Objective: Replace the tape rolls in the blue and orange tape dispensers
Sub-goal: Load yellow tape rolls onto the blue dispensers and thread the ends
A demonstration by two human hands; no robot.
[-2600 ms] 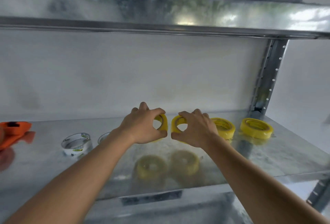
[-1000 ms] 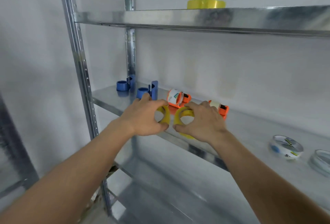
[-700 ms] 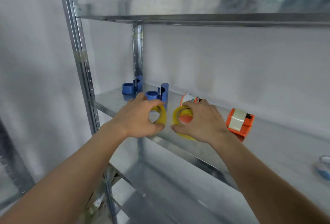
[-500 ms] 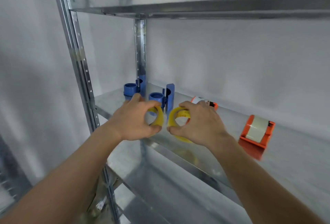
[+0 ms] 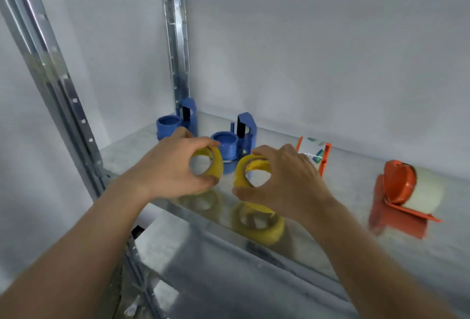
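Two yellow rolls arriving at the blue dispensers

Each yellow roll (image 5: 212,161) (image 5: 248,169) is being carried over from further along the shelf (image 5: 292,237), left hand (image 5: 173,170) and right hand (image 5: 282,181) each gripping one, now hovering before the empty nearer blue dispenser (image 5: 232,142); the orange dispensers (image 5: 399,191) are waiting, loaded.

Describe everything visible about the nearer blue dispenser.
The nearer blue dispenser is glossy blue plastic: a round, hollow hub with no roll on it, and behind it an upright bracket with a dark slot. It stands upright on the metal shelf, right of the second blue dispenser. Two hand-held yellow rolls partly hide its base.
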